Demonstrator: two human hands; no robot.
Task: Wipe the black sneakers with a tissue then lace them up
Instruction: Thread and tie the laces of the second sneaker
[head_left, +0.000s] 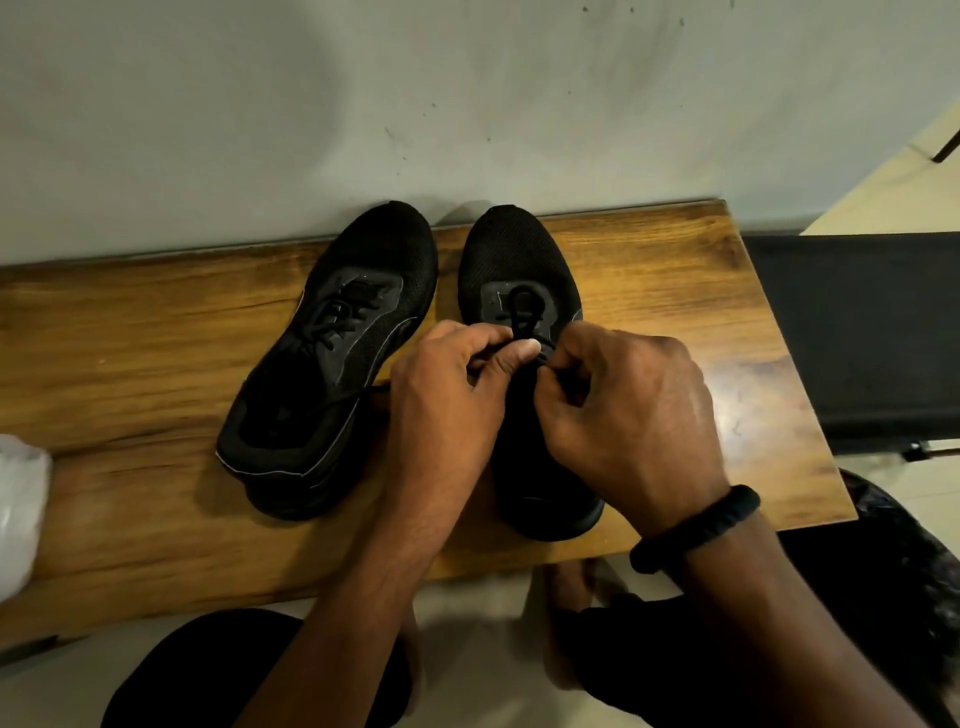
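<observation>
— Left hand (447, 395) and right hand (628, 415): what do they hold?
— Both pinch the black lace (522, 312) of the right-hand sneaker (514, 254), thumb against curled fingers, just over its tongue. The two hands nearly touch each other there.
— So which step is it?
— I judge it is the lacing. Lace shows only at the eyelets nearest the toe. The rest is hidden under the hands, so I cannot tell how far it is threaded.
— And the other sneaker (332, 358)?
— It lies just beside, on the left, with its toe toward the wall and a little slanted. Its laces look crossed through, and one end trails toward the left hand.
— What does the next move ask for?
— Probably to pull both ends evenly and cross them to the next eyelets, while keeping the shoe from sliding on the smooth wooden table (130, 338).
— Anything else around?
— A black wristband (696, 525) on the right wrist, and a white crumpled thing (21, 514) at the table's left end. Maybe it is the tissue; I am not sure.
</observation>
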